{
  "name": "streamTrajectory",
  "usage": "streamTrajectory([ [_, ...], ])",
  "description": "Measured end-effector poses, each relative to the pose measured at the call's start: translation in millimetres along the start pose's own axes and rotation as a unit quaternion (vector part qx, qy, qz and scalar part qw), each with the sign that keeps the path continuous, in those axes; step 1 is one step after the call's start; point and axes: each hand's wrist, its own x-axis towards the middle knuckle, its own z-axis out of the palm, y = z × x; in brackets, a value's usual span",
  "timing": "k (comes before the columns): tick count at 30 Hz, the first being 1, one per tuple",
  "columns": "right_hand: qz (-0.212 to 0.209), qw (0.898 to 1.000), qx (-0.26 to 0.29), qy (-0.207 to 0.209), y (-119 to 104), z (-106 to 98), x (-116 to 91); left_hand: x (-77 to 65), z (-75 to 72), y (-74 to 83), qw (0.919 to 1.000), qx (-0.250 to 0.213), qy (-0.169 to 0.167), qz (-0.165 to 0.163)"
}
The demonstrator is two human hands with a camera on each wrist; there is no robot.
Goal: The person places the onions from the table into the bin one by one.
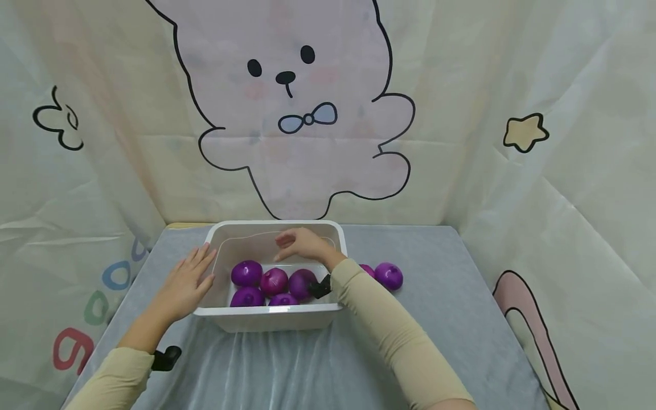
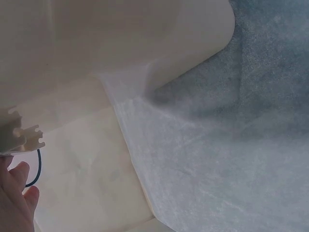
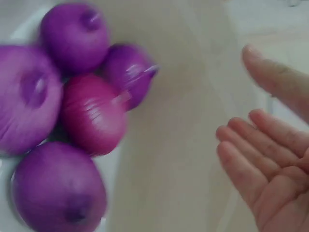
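Observation:
A white plastic bin [image 1: 271,323] holds several glossy purple onions [image 1: 247,273], grouped on its floor. My left hand [image 1: 184,287] rests at the bin's left rim with its fingers extended. In the left wrist view, a few fingertips [image 2: 31,195] show at the rim's edge. Over the inside of the bin, my right hand [image 1: 306,245] hovers with nothing in it. The right wrist view shows its fingers [image 3: 244,159] spread, palm visible, apart from the onions, one of which is a redder onion [image 3: 94,115].
To the right of the bin, two more onions [image 1: 389,276] lie on the grey-blue cloth [image 1: 425,341], one partly behind the right sleeve. A pale curtain [image 1: 461,85] with cartoon drawings hangs behind and beside the table.

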Motion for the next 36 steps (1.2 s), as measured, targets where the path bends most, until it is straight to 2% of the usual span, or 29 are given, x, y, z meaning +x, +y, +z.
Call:
streamTrajectory([
  [4,-0.009,0.999,0.025,0.023,-7.7,-21.3,-19.4,-1.0,-1.4,1.2,1.0000,-0.003,0.009,0.002],
  [8,-0.027,0.996,0.056,0.067,-0.1,-45.0,-41.8,-1.8,-2.8,1.5,1.0000,-0.003,0.004,-0.002],
  [13,-0.038,0.983,0.105,0.149,27.3,-75.7,-70.1,-1.3,-4.3,1.1,1.0000,-0.002,0.002,-0.004],
  [19,0.012,0.963,0.109,0.246,67.2,-103.5,-103.8,-0.2,-3.1,-0.3,1.0000,-0.002,-0.001,-0.001],
  [26,0.051,0.949,0.097,0.296,104.2,-109.1,-132.1,-0.7,-1.1,-3.1,1.0000,-0.004,0.000,0.004],
  [36,0.105,0.935,0.131,0.312,159.0,-106.3,-153.9,2.2,1.5,-1.1,1.0000,0.000,-0.009,-0.001],
])
